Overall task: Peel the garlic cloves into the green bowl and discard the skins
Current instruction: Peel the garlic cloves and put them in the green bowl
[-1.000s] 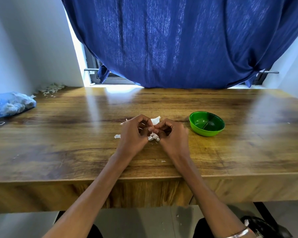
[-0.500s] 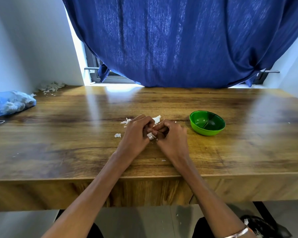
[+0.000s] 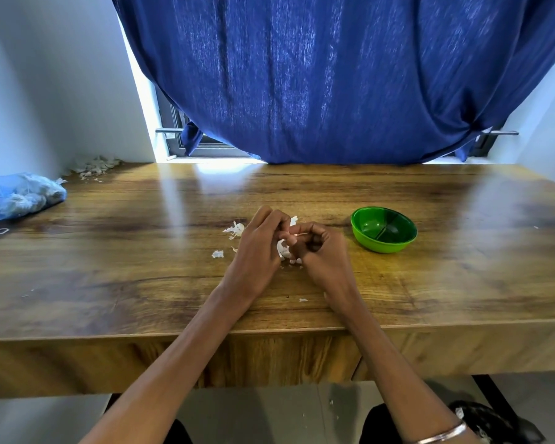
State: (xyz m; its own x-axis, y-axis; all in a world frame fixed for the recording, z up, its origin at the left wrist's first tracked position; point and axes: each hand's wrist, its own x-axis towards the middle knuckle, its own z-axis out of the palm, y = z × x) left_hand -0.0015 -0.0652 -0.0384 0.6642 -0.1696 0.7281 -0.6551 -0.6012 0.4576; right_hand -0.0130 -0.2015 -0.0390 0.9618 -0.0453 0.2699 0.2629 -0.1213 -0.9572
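My left hand (image 3: 259, 241) and my right hand (image 3: 318, 251) meet knuckle to knuckle at the middle of the wooden table (image 3: 141, 283). Both have curled fingers pinching a white garlic piece (image 3: 282, 248) between them; most of it is hidden by the fingers. Torn white skins (image 3: 236, 229) lie just left of my left hand, with a smaller flake (image 3: 217, 254) nearer me. The green bowl (image 3: 384, 229) stands to the right of my right hand, a hand's width away. I see no cloves inside it.
A blue mesh bag of garlic bulbs (image 3: 16, 197) lies at the table's left edge. A heap of dry skins (image 3: 93, 165) sits in the far left corner by the wall. A blue curtain (image 3: 334, 75) hangs behind the table.
Both hands stayed together at the same spot. The fingers shifted slightly around the garlic, and more white skin shows to the left of my left hand.
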